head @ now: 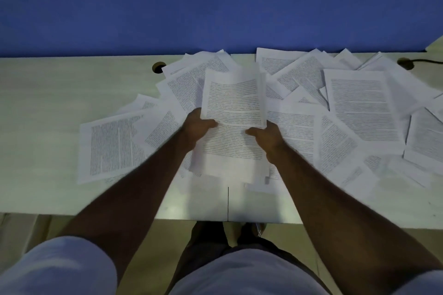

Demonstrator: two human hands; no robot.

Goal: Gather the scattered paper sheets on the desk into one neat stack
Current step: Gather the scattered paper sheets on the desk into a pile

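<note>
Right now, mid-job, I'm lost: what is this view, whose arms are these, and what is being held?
This is one picture from a camera worn on a person's head, looking down at a pale desk against a blue wall. No machine: these are bare hands. The left hand and right hand grip the lower edge of a small bundle of printed sheets, raised over the pile. Many loose sheets lie scattered and overlapping across the desk, so stacking isn't finished.
</note>
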